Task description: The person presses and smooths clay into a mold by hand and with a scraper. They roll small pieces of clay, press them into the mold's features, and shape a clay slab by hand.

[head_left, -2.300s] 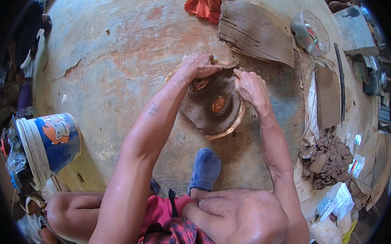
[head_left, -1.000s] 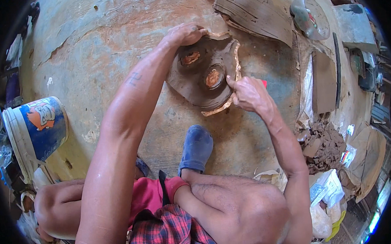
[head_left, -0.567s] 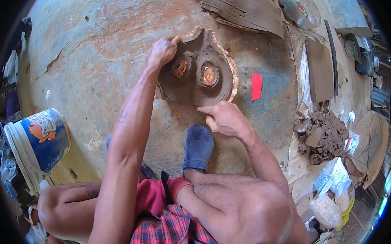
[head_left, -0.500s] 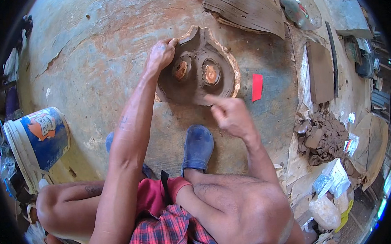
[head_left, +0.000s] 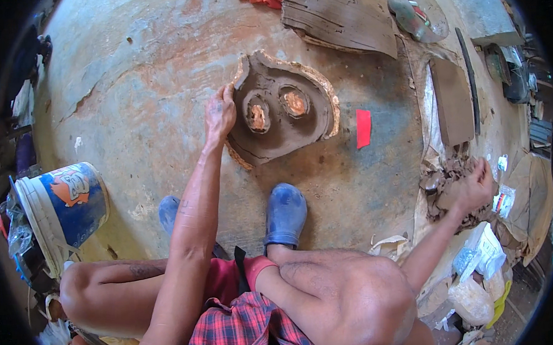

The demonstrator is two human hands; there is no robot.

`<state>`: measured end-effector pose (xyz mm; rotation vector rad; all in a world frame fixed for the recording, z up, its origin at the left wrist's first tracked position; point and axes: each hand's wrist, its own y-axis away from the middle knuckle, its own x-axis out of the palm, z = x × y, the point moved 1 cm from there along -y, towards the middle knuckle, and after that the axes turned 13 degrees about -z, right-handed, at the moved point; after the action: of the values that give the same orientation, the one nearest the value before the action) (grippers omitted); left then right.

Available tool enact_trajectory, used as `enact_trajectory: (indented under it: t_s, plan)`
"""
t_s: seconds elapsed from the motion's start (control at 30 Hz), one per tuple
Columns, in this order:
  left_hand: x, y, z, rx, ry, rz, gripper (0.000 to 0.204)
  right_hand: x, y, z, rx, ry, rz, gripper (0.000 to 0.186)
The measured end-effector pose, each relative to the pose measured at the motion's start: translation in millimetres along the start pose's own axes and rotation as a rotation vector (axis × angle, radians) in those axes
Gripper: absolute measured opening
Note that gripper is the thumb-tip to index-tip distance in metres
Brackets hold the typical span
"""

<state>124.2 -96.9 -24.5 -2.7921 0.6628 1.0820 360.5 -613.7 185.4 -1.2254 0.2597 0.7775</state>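
Observation:
A rounded mould (head_left: 333,108) with a chipped, pale brown rim lies on the floor, lined with dark, wet clay (head_left: 287,139). Two oval openings ringed with clay show orange-brown inside it. The fingers of my left hand (head_left: 221,116) are closed on the mould's left rim. Far to the right, my right hand (head_left: 475,190) is at a heap of lumpy brown clay (head_left: 434,187), its fingers bent into the heap's far side. How much clay those fingers grip is partly hidden.
A red strip (head_left: 363,128) lies right of the mould. Beyond it are a clay slab (head_left: 344,21) and a clear bowl (head_left: 419,15). A brown block (head_left: 452,103) rests near a dark rod (head_left: 468,71). At left stands a blue-and-white bucket (head_left: 74,203); blue clogs (head_left: 285,212) are below the mould.
My right hand has moved from the mould's near edge to the clay heap at the right. The mould has turned, its left side swinging nearer, with my left hand still on its rim.

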Motion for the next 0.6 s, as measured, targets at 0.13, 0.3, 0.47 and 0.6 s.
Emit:
enact_trajectory:
  t_s: [0.13,0.3,0.47,0.6]
  plan:
    - [1.6,3.9,-2.7,-0.034,0.018,0.005,0.047,6.0,-2.5,-94.7,-0.061,0.530,0.211,0.030]
    - [-14.7,-23.3,1.4,-0.017,-0.021,0.002,0.050,16.0,66.5,-116.7,-0.029,0.293,0.247,0.045]
    - [-37.3,-66.5,22.2,-0.074,-0.051,0.032,0.048,0.7,83.1,-135.0,-0.065,0.270,0.217,0.037]
    - [-97.1,-126.8,74.1,-0.115,-0.092,-0.049,0.049,-6.0,78.1,-134.7,0.224,0.441,0.328,0.042]
